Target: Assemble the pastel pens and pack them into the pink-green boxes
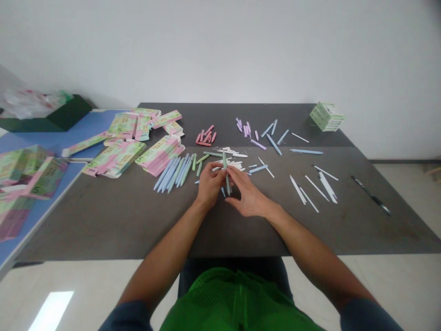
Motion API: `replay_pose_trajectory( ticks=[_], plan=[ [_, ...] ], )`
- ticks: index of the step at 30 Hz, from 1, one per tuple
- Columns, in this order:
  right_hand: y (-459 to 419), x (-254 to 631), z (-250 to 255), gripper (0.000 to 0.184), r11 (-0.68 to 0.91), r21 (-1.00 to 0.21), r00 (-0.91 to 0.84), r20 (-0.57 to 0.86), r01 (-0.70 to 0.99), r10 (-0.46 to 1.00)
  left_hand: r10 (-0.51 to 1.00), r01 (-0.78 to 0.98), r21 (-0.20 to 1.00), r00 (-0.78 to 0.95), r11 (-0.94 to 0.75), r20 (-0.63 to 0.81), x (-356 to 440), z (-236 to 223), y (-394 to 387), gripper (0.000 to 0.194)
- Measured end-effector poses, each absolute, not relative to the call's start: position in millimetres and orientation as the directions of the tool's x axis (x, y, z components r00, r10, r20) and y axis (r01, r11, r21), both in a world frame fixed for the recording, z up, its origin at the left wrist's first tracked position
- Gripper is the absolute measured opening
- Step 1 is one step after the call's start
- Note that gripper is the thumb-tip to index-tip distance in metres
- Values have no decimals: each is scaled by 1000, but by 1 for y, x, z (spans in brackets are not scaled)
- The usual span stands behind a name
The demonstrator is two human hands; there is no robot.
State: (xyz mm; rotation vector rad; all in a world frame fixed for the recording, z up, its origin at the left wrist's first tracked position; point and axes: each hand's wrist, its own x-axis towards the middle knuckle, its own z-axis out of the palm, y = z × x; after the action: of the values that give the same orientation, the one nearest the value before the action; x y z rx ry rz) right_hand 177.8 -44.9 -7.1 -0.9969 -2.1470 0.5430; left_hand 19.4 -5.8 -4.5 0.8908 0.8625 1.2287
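Note:
Between my two hands, over the middle of the dark table, a pale green pen (225,165) is held upright. My left hand (208,185) has its fingers closed around it from the left. My right hand (248,191) grips the same pen from the right, with fingertips at the barrel and thumb low. Just behind the hands lie white pen parts (234,154) in a loose heap. Left of them is a row of blue and green pens (176,172), with short green barrel pieces (194,162) at its right end.
Printed cartons (161,154) pile up at the left, some on a blue table (81,124). Red pieces (206,136), purple pieces (247,129) and blue barrels (274,143) lie farther back. White refills (317,188) and a black pen (371,195) are at right. A green box (326,116) stands behind.

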Motion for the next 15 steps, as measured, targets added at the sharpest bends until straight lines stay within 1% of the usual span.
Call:
replay_pose_trajectory(
  ticks=[9,11,15],
  plan=[
    [-39,175,-17,90,642,-571,-443,465,512,766,988,-390,916,151,98,-42,18,-6,-5,48],
    [-39,176,-17,92,643,-560,-450,460,522,765,988,-384,918,148,103,-49,17,-7,-5,48],
    [-39,179,-15,103,627,-568,-477,410,533,777,989,-388,917,140,92,-40,18,-6,-6,45]
  ],
)
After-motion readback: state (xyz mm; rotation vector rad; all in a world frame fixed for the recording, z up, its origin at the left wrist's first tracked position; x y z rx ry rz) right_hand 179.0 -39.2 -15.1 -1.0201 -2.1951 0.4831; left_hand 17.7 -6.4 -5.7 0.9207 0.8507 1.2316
